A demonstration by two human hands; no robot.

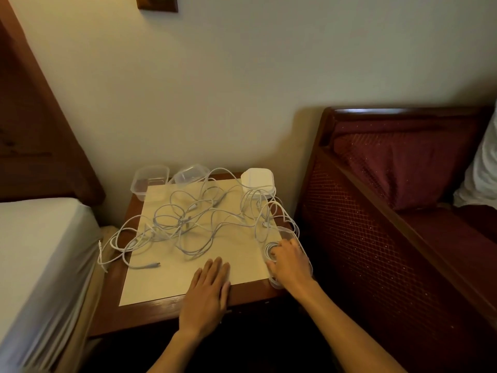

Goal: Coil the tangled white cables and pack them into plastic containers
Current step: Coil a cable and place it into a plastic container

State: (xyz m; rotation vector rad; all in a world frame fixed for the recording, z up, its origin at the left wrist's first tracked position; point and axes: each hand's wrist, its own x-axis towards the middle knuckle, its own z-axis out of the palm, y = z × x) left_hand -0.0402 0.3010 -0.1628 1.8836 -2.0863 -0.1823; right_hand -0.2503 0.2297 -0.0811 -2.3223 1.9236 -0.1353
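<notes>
Table (113, 313): wooden, frame centre, cream sheet (166, 281) on top.
Tangled cables (188, 224): loose across the sheet, one end trailing off the left edge.
Empty containers (149, 179): two, clear, at the table's far edge.
Lids (257, 181): white stack, far right.
Near container (293, 235): lower right corner, coiled cable (270, 250) inside.
Left hand (208, 289): flat, fingers together, resting on the sheet.
Right hand (290, 262): fingers curled onto the coil in the near container.
</notes>
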